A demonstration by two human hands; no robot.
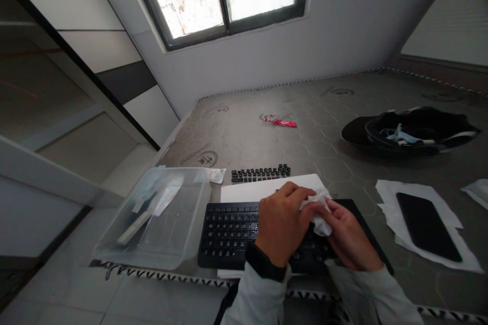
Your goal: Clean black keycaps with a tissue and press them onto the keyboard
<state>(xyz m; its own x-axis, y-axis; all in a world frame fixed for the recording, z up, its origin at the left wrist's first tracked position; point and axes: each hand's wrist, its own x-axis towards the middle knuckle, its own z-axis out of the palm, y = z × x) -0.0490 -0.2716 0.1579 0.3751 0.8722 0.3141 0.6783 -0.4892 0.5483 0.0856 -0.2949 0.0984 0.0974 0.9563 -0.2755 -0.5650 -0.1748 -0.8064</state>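
Both my hands meet over a black keyboard (224, 233) whose left part shows bare key sockets. My left hand (284, 221), with a dark band at the wrist, pinches a crumpled white tissue (322, 224) from the left. My right hand (353, 236) grips the same tissue from the other side. Whether a small part sits inside the tissue is hidden by the fingers. Beneath the keyboard lies a white sheet (244, 193). Just beyond it, loose black keycaps (259, 173) stand in rows on the mat.
Left of the keyboard sits a clear plastic box (160, 259) with papers and tools inside. A black phone (429, 226) rests on white tissues (389, 190) at the right. Behind it lies an upturned dark cap (354, 132) holding a mask. A red packet (282, 122) lies farther back.
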